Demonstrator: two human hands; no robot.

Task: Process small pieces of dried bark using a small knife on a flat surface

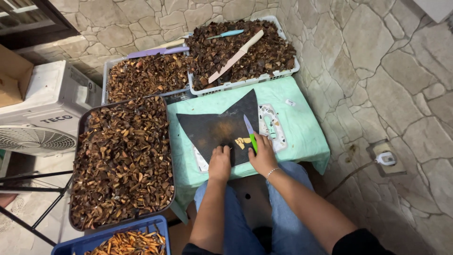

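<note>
My right hand (262, 156) grips a small knife (249, 128) with a green handle, its blade pointing away from me over a black mat (212, 127). My left hand (220, 162) rests on the near edge of the mat, fingers curled; whether it holds a piece I cannot tell. A small yellowish cut piece (242, 141) lies on the mat between the two hands. The mat lies on a low table with a light green cloth (302, 127).
A dark tray (81, 127) heaped with brown dried pieces stands left of the table. Two white baskets (283, 73) of similar pieces stand behind, with three more knives (234, 55) on them. A blue crate (94, 238) of orange pieces is near left. An air-conditioner unit (42, 113) stands far left.
</note>
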